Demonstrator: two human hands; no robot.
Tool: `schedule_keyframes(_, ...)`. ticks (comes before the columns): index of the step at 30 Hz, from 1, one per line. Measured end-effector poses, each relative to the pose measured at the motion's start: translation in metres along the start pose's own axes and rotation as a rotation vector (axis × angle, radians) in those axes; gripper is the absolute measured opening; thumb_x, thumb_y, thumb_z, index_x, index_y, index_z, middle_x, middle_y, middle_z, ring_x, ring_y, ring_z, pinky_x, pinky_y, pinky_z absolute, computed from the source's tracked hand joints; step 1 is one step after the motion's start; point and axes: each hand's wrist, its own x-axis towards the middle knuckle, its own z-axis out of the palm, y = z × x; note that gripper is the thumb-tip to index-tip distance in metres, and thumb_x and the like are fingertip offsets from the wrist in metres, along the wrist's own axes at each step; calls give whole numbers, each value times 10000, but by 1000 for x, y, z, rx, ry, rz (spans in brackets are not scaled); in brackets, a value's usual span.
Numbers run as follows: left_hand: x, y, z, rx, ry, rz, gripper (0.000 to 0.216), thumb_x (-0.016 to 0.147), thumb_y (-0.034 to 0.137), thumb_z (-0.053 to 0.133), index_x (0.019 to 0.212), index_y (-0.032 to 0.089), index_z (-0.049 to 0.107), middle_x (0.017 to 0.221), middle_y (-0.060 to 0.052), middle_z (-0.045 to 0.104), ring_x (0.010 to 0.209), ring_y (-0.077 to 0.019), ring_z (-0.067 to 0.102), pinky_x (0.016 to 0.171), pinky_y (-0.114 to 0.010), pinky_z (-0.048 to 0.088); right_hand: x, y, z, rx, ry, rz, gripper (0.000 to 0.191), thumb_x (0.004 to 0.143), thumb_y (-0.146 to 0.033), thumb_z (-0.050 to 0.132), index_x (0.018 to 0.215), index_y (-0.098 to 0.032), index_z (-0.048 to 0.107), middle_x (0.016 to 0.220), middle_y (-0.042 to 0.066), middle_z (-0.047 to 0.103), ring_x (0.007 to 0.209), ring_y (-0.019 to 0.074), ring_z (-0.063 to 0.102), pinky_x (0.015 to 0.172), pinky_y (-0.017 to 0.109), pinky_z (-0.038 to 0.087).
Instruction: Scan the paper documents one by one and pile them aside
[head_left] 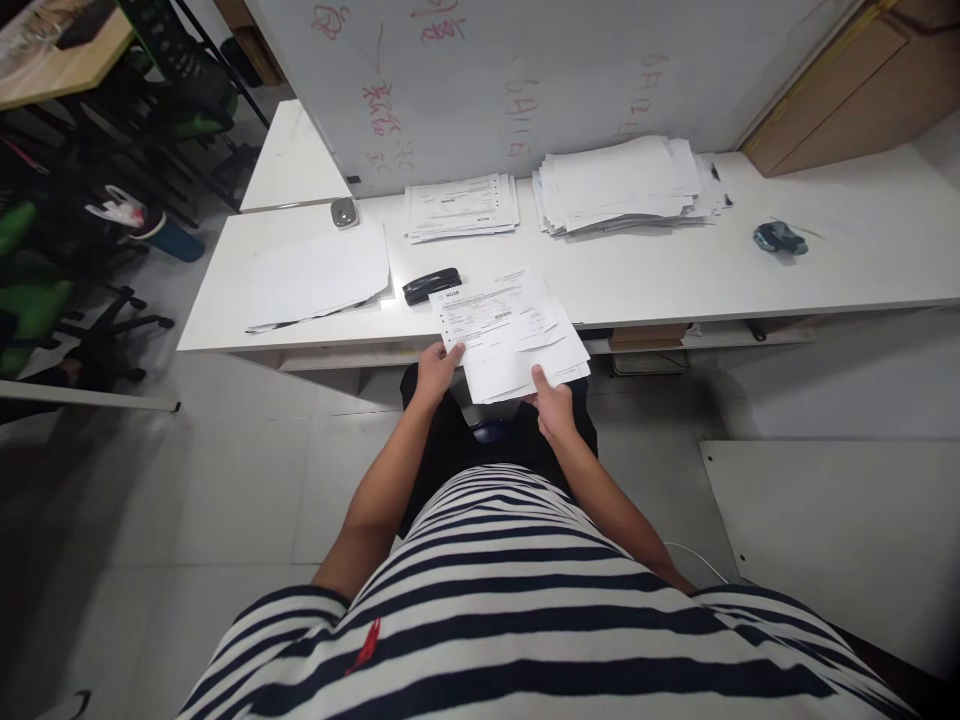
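Between my two hands is a small bundle of printed paper sheets [499,340], held at the desk's front edge above my lap. My left hand [439,372] pinches the bundle's left edge, its thumb on top. At the lower right corner, my right hand [553,403] grips the sheets, thumb over the top and the other fingers underneath. The sheets are slightly fanned, with a printed form uppermost. Just beyond the bundle's left end lies a black stapler [431,285] on the desk.
On the white desk [660,285] lie a neat stack of forms [461,207], a taller paper pile [619,185], loose white sheets [322,270], a small grey round-cornered object [344,213] and a dark crumpled item [780,238]. A whiteboard [480,90] with red writing stands behind.
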Motion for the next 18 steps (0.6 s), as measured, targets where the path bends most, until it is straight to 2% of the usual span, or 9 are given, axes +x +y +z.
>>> schedule_keyframes(4,-1,0,-1,76,24,25,359,703,492,686,763,139,662,752,-46,671,678,-158,580,632,-273,437,-1,0,1,-41,54,-1,519,686,-456,753,1068,-121,645,1016,96,712,773,212,691,570,304,611)
schedule_keyframes(10,3,-4,-5,112,78,63,353,736,497,652,694,147,646,649,-19,616,607,-141,540,589,-263,411,0,1,-1,-3,22,9,490,709,-431,734,1085,-135,628,1045,94,702,841,225,694,616,330,618)
schedule_keyframes(14,6,-5,-8,61,48,45,357,742,499,647,705,145,652,613,-14,601,550,-131,523,553,-265,418,1,3,-2,24,32,15,464,703,-402,738,1063,-131,626,1043,93,700,831,218,691,623,330,615)
schedule_keyframes(18,7,0,-5,-56,-7,-23,386,726,517,662,755,132,664,683,-32,639,576,-126,533,567,-271,454,2,7,-5,39,38,7,444,701,-411,734,1032,-136,625,965,75,713,812,211,689,635,332,608)
